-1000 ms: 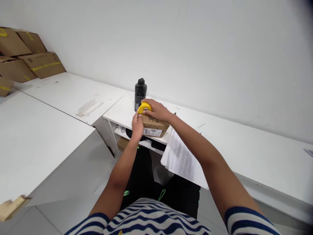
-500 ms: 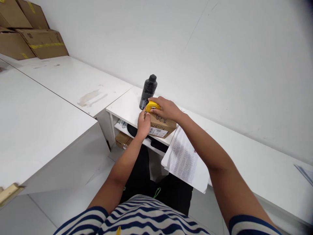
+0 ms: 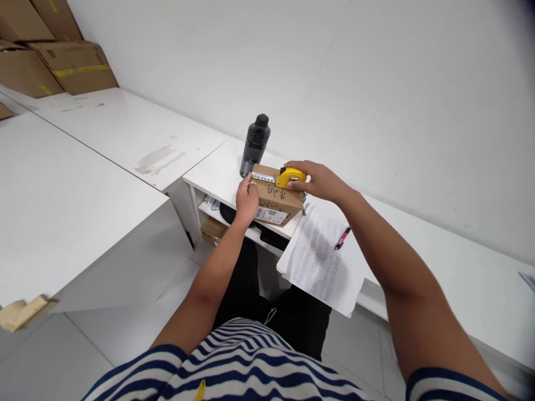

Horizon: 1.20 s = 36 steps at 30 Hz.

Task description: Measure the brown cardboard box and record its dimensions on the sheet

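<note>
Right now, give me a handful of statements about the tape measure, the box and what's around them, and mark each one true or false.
1. The right hand holds the yellow tape measure on top of the cardboard box. True.
2. The left hand pins the tape's end at the box's left edge. True.
3. The black bottle lies on its side. False: it stands upright behind the box.
4. The pen rests on the printed sheet. True.
5. The box sits on the floor. False: it sits on the white desk.
</note>
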Available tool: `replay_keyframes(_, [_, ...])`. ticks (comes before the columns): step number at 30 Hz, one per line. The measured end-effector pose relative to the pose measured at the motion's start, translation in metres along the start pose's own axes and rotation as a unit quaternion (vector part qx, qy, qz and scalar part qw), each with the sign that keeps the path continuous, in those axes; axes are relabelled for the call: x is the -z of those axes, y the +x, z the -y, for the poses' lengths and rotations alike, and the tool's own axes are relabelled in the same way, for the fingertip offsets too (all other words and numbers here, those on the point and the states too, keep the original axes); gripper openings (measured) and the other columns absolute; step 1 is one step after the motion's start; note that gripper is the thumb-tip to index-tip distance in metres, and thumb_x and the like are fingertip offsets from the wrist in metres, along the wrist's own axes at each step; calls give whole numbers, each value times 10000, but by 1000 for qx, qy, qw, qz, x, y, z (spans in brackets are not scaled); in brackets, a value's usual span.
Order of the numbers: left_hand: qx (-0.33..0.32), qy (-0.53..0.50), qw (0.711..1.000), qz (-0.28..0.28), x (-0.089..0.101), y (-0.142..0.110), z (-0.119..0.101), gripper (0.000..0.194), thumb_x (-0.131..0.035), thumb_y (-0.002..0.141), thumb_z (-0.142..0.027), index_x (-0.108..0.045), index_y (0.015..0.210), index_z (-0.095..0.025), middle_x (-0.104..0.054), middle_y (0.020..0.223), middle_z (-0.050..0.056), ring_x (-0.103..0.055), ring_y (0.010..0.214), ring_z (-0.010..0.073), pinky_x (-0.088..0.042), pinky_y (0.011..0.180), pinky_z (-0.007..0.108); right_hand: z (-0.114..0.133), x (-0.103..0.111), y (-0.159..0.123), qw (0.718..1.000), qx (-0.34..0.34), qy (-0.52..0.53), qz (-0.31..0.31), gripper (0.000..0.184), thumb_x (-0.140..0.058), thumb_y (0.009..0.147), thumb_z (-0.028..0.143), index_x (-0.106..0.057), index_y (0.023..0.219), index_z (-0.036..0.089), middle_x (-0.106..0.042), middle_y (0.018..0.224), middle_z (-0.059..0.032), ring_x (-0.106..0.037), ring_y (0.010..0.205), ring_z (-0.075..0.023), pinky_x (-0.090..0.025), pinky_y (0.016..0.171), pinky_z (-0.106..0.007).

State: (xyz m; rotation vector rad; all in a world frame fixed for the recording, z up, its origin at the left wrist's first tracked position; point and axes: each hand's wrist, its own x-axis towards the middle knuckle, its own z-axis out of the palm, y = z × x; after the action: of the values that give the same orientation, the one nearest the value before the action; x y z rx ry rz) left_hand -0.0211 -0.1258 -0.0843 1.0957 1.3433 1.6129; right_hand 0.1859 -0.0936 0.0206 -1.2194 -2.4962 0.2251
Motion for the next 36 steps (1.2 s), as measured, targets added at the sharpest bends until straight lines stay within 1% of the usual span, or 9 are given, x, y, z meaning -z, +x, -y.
replay_keyframes(5, [-17,-7,1000,-9,-2,3,2,424,-496,950,-275,-646,1336,-184,-610,1428,97,-547,1344,238,-384,1170,372,-40,9,-41,997,-23,59,-41,545,-652,854,506,-592,1356,302,-637,1380,-67,-615,1211,-329,-496,1009,-502])
replay_keyframes(9, [-14,-6,1000,-16,-2,5,2,428,-514,940,-284,-650,1332,-178,-610,1428,105,-553,1339,243,-389,1166,377,-56,9,-64,993,-46,89,-56,559,-670,834,528,-591,1340,305,-634,1377,-65,-615,1206,-330,-504,999,-507])
replay_keyframes(15, [-21,5,1000,-20,-2,7,-2,436,-547,937,-327,-645,1333,-173,-607,1436,107,-550,1342,238,-393,1155,350,-57,11,-76,991,-55,99,-69,547,-638,857,518,-567,1361,318,-626,1372,-71,-599,1209,-335,-507,974,-528])
replay_keyframes(20, [-21,15,1000,-15,-2,8,-3,424,-491,965,-298,-631,1348,-182,-615,1430,89,-546,1350,209,-399,1147,316,-60,8,-76,991,-53,94,-79,556,-632,863,513,-552,1384,337,-617,1381,-66,-590,1211,-341,-507,967,-536])
replay_keyframes(24, [-22,20,999,-18,-2,9,-3,418,-497,962,-285,-631,1345,-181,-610,1438,87,-525,1373,202,-385,1160,308,-63,3,-77,991,-47,87,-87,567,-614,875,521,-531,1407,343,-609,1388,-67,-579,1213,-338,-492,983,-550])
replay_keyframes(30, [-15,22,1000,-14,-3,9,-5,428,-505,961,-287,-617,1361,-184,-601,1449,83,-527,1373,198,-396,1151,300,-59,-2,-76,990,-46,95,-96,572,-617,875,490,-520,1423,360,-583,1419,-60,-535,1258,-357,-446,1030,-585])
replay_keyframes(36, [-18,18,1000,-11,-2,8,-4,433,-500,964,-285,-612,1365,-166,-599,1449,95,-534,1367,197,-408,1140,290,-58,-6,-75,988,-49,111,-97,577,-619,874,470,-507,1430,365,-572,1426,-56,-525,1262,-354,-467,1012,-566])
